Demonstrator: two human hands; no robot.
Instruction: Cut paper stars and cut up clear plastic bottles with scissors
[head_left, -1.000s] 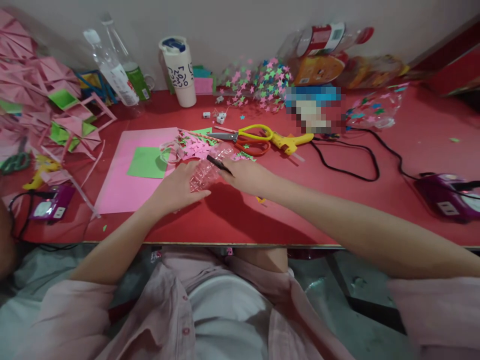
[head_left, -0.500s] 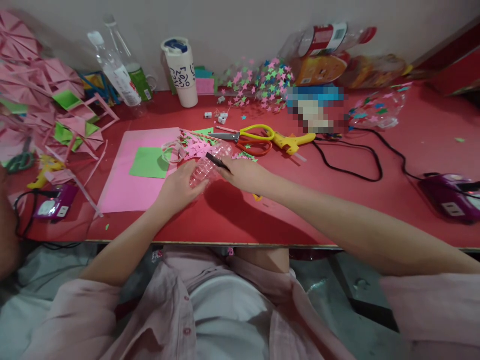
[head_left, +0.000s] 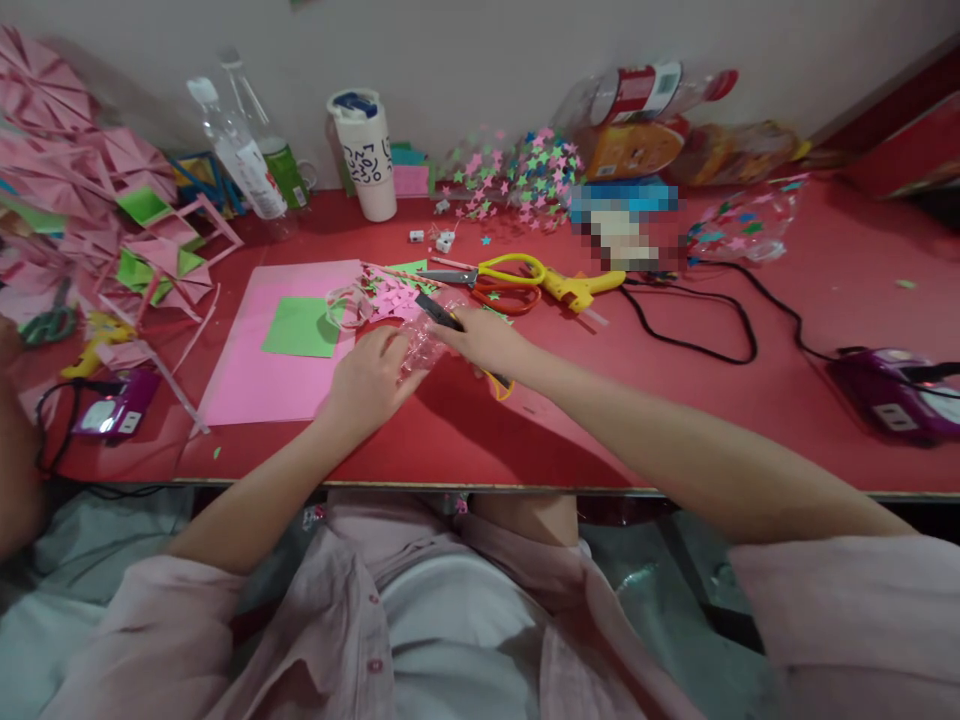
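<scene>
My tool (head_left: 433,308) is black and yellow. Pink sheet (head_left: 285,388) on the left, dark-blue squiggles on that far white tumbler (head_left: 367,165).

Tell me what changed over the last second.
The black-and-yellow tool in the right hand has shifted slightly away from the person, more of its yellow end showing. The left hand stays on the clear plastic; silver scissors and adjacent glue gun are unmoved.

Two bare hands (head_left: 367,385) (head_left: 487,338), one black-and-yellow tool (head_left: 441,312), one clear plastic piece (head_left: 425,350), one yellow-and-red-handled scissors (head_left: 514,268), two yellow glue guns (head_left: 574,288) (head_left: 96,343), two purple power boxes (head_left: 889,395) (head_left: 120,405), two standing clear bottles (head_left: 244,155) (head_left: 277,150), one red-capped bottle (head_left: 649,92), one tumbler (head_left: 366,160), one green square (head_left: 302,327), stars (head_left: 544,165) past counting.
</scene>
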